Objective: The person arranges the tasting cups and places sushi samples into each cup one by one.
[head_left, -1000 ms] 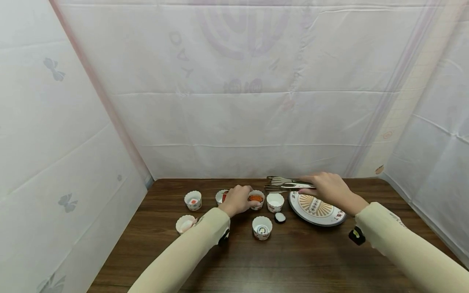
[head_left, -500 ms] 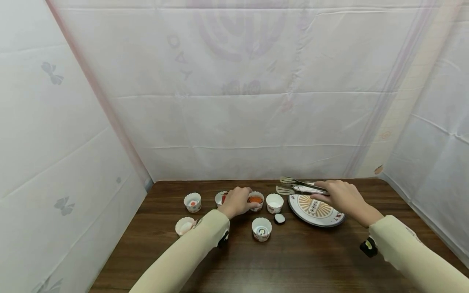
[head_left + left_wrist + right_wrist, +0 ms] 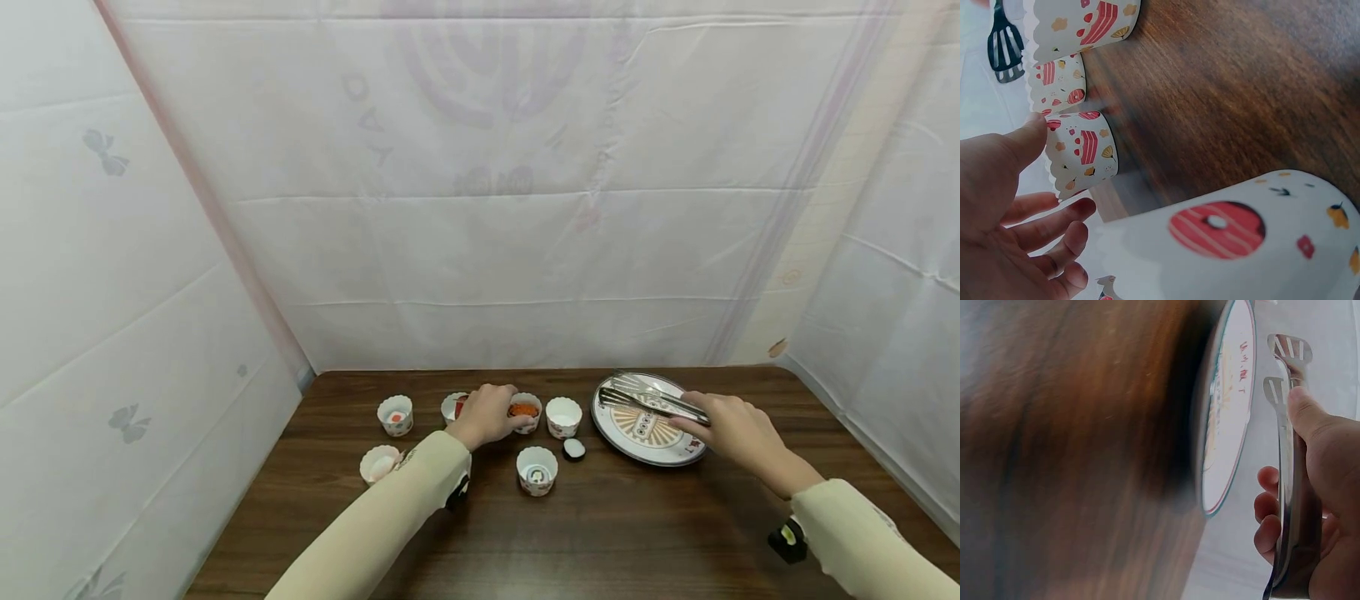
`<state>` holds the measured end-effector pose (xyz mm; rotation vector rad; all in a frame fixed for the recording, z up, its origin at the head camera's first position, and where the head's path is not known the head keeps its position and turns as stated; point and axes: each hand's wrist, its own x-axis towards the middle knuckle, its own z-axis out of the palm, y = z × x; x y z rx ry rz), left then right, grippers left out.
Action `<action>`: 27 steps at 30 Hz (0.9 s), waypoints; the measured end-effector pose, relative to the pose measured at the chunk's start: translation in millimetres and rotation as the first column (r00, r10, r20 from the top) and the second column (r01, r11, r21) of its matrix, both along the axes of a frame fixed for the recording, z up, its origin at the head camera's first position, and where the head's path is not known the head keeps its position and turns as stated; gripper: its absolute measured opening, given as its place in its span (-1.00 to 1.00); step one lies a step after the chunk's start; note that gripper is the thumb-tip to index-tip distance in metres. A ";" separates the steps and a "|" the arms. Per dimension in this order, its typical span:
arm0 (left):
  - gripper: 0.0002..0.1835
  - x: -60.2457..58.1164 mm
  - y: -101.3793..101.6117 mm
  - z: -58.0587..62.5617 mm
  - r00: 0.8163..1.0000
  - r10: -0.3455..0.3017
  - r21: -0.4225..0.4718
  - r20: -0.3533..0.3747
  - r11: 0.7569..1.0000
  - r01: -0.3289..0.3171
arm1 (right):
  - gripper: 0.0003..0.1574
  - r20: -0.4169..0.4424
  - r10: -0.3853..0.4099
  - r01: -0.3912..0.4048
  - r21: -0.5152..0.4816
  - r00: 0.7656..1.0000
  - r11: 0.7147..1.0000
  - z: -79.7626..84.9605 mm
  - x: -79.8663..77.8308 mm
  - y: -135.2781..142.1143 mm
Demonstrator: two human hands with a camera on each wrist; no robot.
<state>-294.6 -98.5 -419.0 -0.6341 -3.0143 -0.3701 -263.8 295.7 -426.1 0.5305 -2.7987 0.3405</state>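
Note:
In the head view, my left hand point(image 3: 489, 414) holds the rim of a patterned paper baking cup point(image 3: 527, 425) with an orange-topped piece inside. The left wrist view shows thumb and index finger at opposite sides of that cup's point(image 3: 1088, 147) scalloped rim; the other fingers curl loosely below. My right hand point(image 3: 738, 432) grips metal tongs point(image 3: 656, 406) with slotted ends, held over a round white plate point(image 3: 678, 457) with a printed sunburst. Seen from the right wrist, thumb and fingers wrap the tongs point(image 3: 1291, 487), whose two ends stand a little apart.
More paper cups stand around: a white-looking one point(image 3: 563, 417), one holding a small roll point(image 3: 537, 472), and two at left point(image 3: 395, 416) and front left point(image 3: 377, 462). Another cup point(image 3: 452, 406) is partly behind my left hand. A small black-and-white piece point(image 3: 573, 448) lies on the wooden table point(image 3: 585, 550).
My right hand has drawn the tongs to the right and toward me, from behind the cups to over the plate. My left hand has stayed at the same cup.

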 end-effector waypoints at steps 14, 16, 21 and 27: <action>-0.44 -0.2 0.7 0.2 1.000 -0.003 0.012 0.007 1.000 0.003 | -0.24 0.038 -0.071 0.072 -0.035 0.997 0.997 -18.2 18.6 26.0; -0.44 -0.5 0.8 0.2 1.000 -0.002 0.012 0.007 1.000 0.002 | -0.25 0.055 -0.079 0.081 -0.039 0.995 0.996 -19.2 21.6 29.9; -0.44 -1.6 0.9 -0.1 1.000 0.004 0.005 0.007 1.000 -0.004 | -0.26 0.099 -0.100 0.105 -0.052 0.990 0.993 -21.8 27.9 39.8; -0.46 -2.3 0.6 -1.6 1.000 0.004 0.006 0.010 1.000 -0.005 | -0.21 0.108 -0.116 0.121 -0.048 0.987 0.991 -27.3 35.4 47.9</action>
